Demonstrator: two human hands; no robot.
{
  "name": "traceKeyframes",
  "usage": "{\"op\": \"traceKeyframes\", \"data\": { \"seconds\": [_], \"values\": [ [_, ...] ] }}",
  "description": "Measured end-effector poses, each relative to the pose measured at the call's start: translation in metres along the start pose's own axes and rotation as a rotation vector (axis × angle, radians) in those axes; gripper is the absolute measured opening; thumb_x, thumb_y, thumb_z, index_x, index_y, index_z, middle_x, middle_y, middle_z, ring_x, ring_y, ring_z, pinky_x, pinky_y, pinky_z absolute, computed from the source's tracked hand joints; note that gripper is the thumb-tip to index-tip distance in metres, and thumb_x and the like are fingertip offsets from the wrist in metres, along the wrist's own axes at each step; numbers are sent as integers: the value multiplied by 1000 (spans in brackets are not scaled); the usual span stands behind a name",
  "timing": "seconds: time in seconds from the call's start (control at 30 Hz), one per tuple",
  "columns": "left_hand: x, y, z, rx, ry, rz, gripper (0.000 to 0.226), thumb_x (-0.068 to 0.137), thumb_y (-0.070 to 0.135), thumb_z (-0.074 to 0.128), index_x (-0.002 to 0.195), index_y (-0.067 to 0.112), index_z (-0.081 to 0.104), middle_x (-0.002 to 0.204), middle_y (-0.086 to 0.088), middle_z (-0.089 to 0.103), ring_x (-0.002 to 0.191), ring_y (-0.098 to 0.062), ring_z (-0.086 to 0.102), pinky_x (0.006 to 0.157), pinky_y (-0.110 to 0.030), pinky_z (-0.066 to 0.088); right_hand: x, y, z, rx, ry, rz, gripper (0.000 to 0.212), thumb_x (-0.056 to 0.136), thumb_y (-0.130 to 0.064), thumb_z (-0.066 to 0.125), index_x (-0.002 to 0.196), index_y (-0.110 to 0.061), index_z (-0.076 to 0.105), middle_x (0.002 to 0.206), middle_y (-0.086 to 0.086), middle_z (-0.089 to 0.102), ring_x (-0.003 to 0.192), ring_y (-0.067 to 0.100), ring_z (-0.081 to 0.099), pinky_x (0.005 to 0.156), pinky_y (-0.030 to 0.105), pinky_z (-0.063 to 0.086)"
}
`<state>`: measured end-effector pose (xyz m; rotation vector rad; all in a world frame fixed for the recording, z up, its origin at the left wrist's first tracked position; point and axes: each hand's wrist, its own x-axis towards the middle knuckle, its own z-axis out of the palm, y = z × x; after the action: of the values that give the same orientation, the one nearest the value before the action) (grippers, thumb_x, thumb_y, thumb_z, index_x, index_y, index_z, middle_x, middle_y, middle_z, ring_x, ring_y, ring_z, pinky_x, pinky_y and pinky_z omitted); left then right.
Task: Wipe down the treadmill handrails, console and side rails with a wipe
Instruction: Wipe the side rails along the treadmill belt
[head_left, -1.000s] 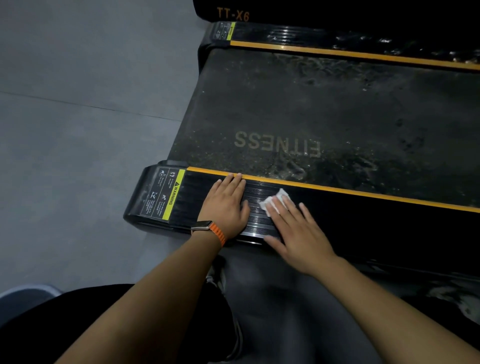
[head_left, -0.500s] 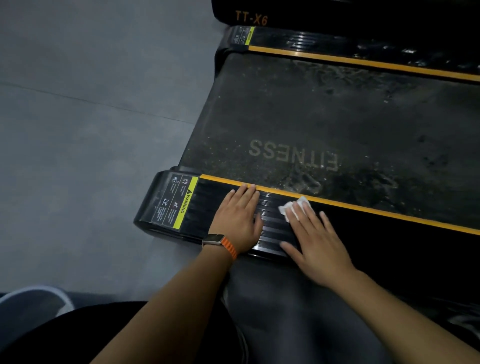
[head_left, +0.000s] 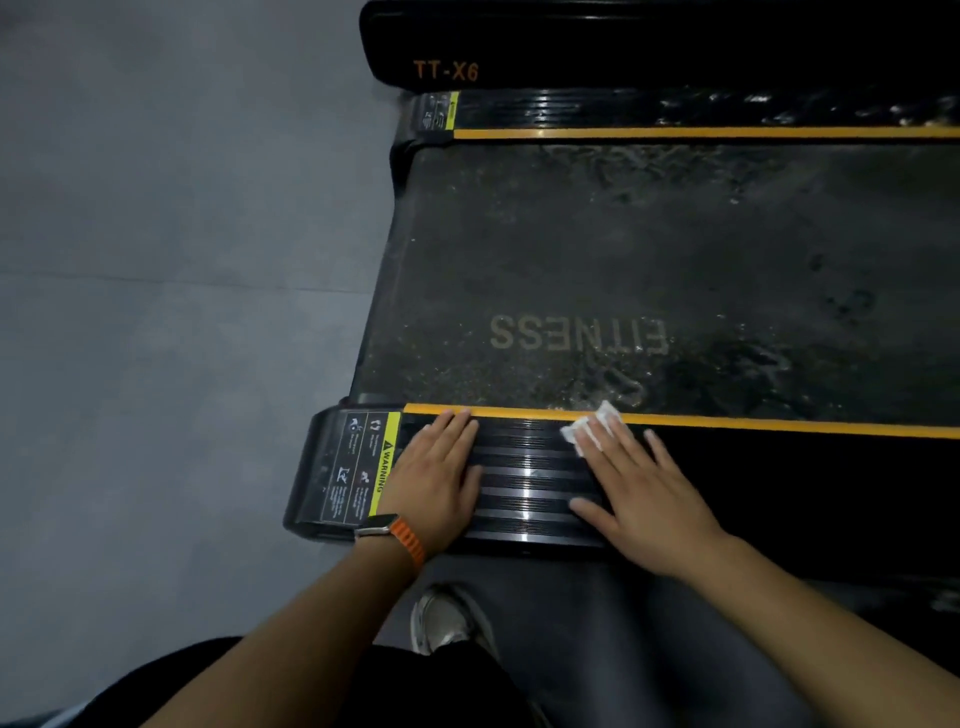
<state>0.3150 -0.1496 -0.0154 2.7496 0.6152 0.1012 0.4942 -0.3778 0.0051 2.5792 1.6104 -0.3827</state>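
Observation:
The near side rail (head_left: 524, 488) of the treadmill is black, ribbed and edged with an orange stripe. My left hand (head_left: 436, 478) lies flat on it beside the yellow warning label (head_left: 384, 467), an orange-strapped watch on the wrist. My right hand (head_left: 639, 483) presses a small white wipe (head_left: 595, 428) against the rail with straight fingers; the wipe's tip reaches over the orange stripe. The far side rail (head_left: 675, 117) runs along the top, past the dusty belt (head_left: 649, 270) marked FITNESS.
Grey floor (head_left: 156, 312) spreads to the left of the treadmill's rear end. A black housing marked TT-X6 (head_left: 447, 70) stands beyond the far rail. My shoe (head_left: 441, 618) and dark trousers are below the rail.
My right hand has slid the wipe rightward along the rail, away from my left hand, opening a gap between them. The view has shifted slightly.

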Motion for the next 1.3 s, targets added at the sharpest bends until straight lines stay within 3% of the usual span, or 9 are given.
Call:
{"op": "traceKeyframes", "data": {
  "seconds": [0.1,0.17,0.33,0.47,0.63,0.73,0.9,1.1,1.3],
  "values": [
    [-4,-1,0,4,34,-7,63,102,45,34,155,12,42,164,-4,35,155,-20,24,128,-39,17,-10,-2,6,38,43,124,92,93,-81,-10,165,-24,-9,174,-2,-10,159,16,-19,131,50,7],
    [-4,3,1,4,40,3,62,101,43,37,153,9,45,162,-7,39,154,-22,27,127,-38,18,0,-24,7,73,39,148,91,92,-82,-6,161,-24,-17,173,-1,-13,159,19,-21,131,50,2],
    [-4,1,1,4,59,22,60,101,38,39,150,7,49,160,-9,43,152,-24,31,127,-40,21,28,-78,9,63,38,20,91,97,-77,11,167,-22,-7,174,-1,-15,158,19,-24,130,51,1],
    [-5,3,0,-12,84,23,58,100,36,42,149,6,50,159,-10,44,151,-25,32,125,-37,17,-2,-51,12,12,33,3,88,98,-75,8,166,-24,-11,173,-6,-20,156,13,-27,131,49,0],
    [-6,3,0,-26,89,17,57,102,36,42,150,7,48,160,-9,43,152,-24,31,126,-38,18,-24,-50,18,47,70,138,92,95,-77,14,167,-23,-3,175,-2,-5,161,19,-12,130,51,4],
    [-5,3,-1,-30,95,14,57,101,35,43,149,6,50,158,-10,45,151,-25,34,125,-39,21,-5,-80,17,79,68,76,92,95,-78,15,167,-23,-4,175,0,-6,161,22,-15,130,49,-1],
    [-4,3,-1,-19,85,16,58,100,36,41,149,6,51,158,-10,46,150,-26,34,126,-40,22,-19,-60,21,21,76,-11,88,99,-74,15,168,-22,2,175,-5,-5,160,16,-14,130,51,10],
    [-3,2,1,15,79,14,57,100,35,42,149,6,50,158,-10,45,150,-26,34,125,-37,17,-40,-53,33,61,157,161,87,99,-74,20,168,-21,11,175,2,10,162,25,3,128,55,15],
    [-3,3,-1,13,70,4,57,100,35,41,148,6,51,157,-11,46,149,-26,36,124,-40,23,-24,-89,37,18,134,-23,87,100,-72,24,168,-19,14,175,1,8,162,23,-1,129,54,13]
  ]
}}
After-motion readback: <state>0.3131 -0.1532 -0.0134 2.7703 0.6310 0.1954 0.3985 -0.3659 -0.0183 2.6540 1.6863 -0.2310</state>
